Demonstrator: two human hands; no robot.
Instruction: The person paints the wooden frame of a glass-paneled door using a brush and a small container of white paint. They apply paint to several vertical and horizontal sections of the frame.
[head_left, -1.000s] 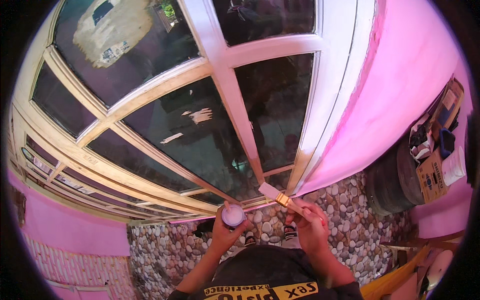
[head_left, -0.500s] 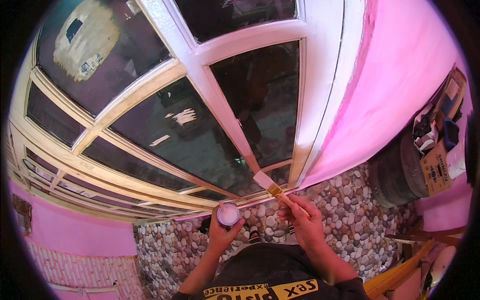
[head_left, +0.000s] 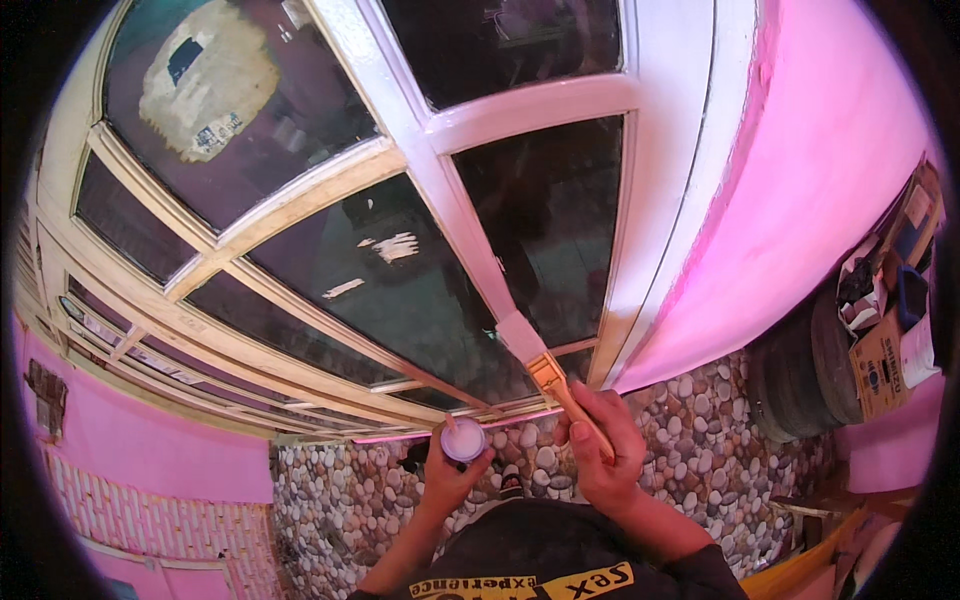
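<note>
My left hand grips a small purple-rimmed cup of pale paint with a stick in it. My right hand holds a paintbrush by its wooden handle; its pale, paint-covered bristles lie against the lower part of an upright bar of the glazed wooden frame. The upper bars look freshly white, while those at the left and bottom are worn cream. Dark glass panes fill the frame, one with a large peeled patch.
A pink wall runs to the right, beside dark stacked round objects, cardboard boxes and odds and ends. The floor has a pebble pattern. Wooden planks lie at lower right. A pink wall is at the left.
My right hand has raised the brush up and forward along the upright bar. My left hand still holds the cup at about the same place. The view has shifted slightly.
</note>
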